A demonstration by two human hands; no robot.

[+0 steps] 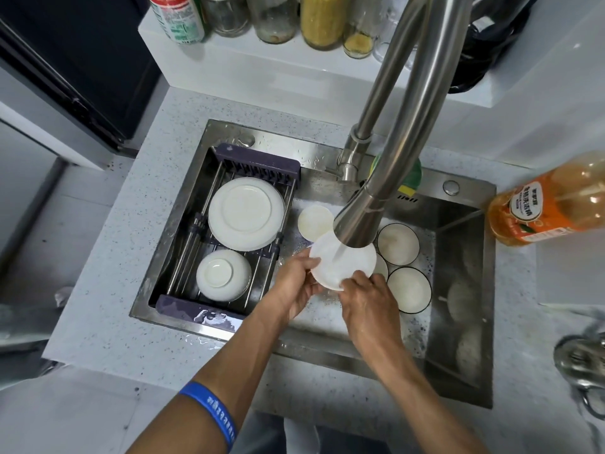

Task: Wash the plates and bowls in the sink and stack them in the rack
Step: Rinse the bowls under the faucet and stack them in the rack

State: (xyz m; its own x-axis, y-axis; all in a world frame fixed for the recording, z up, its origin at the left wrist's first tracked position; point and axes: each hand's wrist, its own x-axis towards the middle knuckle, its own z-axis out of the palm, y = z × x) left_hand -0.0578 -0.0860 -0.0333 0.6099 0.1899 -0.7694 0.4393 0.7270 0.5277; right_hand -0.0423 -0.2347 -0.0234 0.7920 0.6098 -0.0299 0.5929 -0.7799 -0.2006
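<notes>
Two bare hands held a small white plate [342, 262] under running water at a steel sink [458, 322]. The left hand [296, 286], a blue band [214, 411] on its forearm, curled its fingers round the plate's left rim; the right hand [366, 303] pinched the near edge. The round, glossy plate sat tilted, water striking its middle from the flared nozzle of a brushed-metal tap [386, 178], which hid the plate's far rim.

Just right of the hands lay dark-rimmed white bowls [409, 290] on the wet basin floor (another plain dish [314, 221] lay beyond the left hand). Left of the hands, a wire rack [262, 162] with dark plastic ends spanned the sink, carrying an upturned bowl [222, 275] and, farther back, upturned white plates [245, 213]. To the far right an orange bottle [550, 198] stood on the speckled counter [114, 290]. Beyond the tap, glass jars [324, 21] lined a white ledge.
</notes>
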